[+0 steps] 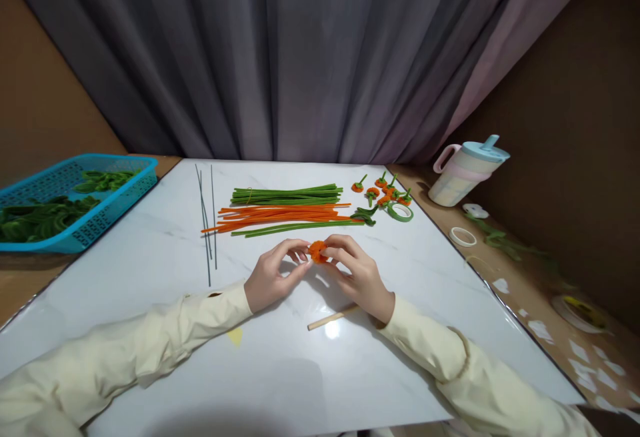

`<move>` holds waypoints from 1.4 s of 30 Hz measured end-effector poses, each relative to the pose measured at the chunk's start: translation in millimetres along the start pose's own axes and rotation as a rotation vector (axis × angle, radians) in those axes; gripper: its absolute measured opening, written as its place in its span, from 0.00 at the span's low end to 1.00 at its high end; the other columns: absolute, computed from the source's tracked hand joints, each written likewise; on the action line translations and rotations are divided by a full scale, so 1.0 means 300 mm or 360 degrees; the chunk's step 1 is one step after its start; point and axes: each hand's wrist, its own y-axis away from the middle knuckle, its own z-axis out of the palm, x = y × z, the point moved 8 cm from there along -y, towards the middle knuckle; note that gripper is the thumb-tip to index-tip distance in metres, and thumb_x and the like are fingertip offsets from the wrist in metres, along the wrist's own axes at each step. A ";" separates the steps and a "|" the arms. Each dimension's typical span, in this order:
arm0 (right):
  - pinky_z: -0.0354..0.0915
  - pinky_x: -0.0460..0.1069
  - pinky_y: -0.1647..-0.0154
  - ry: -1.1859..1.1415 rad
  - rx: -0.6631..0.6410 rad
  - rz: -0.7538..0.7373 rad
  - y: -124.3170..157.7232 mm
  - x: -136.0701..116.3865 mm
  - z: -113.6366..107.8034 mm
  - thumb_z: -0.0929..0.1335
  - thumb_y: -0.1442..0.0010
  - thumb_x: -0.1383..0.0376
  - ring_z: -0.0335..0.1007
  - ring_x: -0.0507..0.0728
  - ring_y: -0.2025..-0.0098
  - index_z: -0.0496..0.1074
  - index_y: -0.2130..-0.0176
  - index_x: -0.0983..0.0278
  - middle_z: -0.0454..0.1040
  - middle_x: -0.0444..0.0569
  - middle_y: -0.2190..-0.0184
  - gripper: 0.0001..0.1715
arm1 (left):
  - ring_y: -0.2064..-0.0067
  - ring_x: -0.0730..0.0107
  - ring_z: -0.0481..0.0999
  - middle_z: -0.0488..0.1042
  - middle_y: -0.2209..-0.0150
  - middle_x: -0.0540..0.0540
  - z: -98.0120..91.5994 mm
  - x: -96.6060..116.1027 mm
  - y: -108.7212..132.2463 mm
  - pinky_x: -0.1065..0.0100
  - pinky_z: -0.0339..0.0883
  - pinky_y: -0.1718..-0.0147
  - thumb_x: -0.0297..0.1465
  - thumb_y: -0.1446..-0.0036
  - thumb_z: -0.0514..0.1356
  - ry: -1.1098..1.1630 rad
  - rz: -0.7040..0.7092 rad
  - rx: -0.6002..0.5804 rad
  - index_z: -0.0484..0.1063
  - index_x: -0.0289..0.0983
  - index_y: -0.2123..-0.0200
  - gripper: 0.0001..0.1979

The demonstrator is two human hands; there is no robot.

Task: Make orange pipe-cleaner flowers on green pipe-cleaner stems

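Observation:
An orange pipe-cleaner flower head (317, 252) is held above the white table between both hands. My left hand (279, 270) pinches its left edge with thumb and fingers. On the other side my right hand (359, 276) grips it with thumb and forefinger. A wooden stick (333, 318) lies below, its right end hidden by my right hand. Just beyond the hands are orange pipe cleaners (285, 215), green pipe cleaners (287, 194) and curled green leaf pieces (367, 215).
Several small orange flowers with green stems (383, 188) and a roll of green tape (401, 212) sit at the back right. Thin dark wires (213, 224) lie left. A blue basket (115, 214) holds green pieces. A tumbler (463, 174) stands right, near paper scraps (540, 330).

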 end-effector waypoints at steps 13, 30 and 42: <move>0.71 0.49 0.62 -0.0052 0.0024 0.0028 0.010 0.012 0.006 0.63 0.38 0.71 0.67 0.54 0.58 0.65 0.55 0.62 0.66 0.53 0.60 0.10 | 0.64 0.71 0.72 0.73 0.65 0.45 -0.002 0.034 -0.001 0.70 0.69 0.65 0.24 0.44 0.57 -0.0161 0.0268 0.0023 0.66 0.36 0.58 0.09; 0.71 0.50 0.64 -0.0717 -0.0027 0.0947 0.016 0.165 0.019 0.70 0.46 0.59 0.72 0.54 0.67 0.72 0.58 0.65 0.76 0.49 0.65 0.17 | 0.54 0.61 0.70 0.72 0.58 0.42 -0.012 -0.034 -0.029 0.59 0.62 0.53 0.31 0.43 0.55 0.0035 -0.0072 -0.0099 0.67 0.37 0.59 0.09; 0.69 0.49 0.68 -0.1190 -0.0309 0.1351 0.054 0.170 0.140 0.65 0.44 0.47 0.69 0.52 0.74 0.75 0.68 0.69 0.74 0.49 0.75 0.27 | 0.72 0.72 0.71 0.74 0.75 0.49 0.035 -0.071 -0.022 0.71 0.64 0.69 0.32 0.42 0.57 -0.0072 -0.0219 -0.0277 0.72 0.36 0.68 0.07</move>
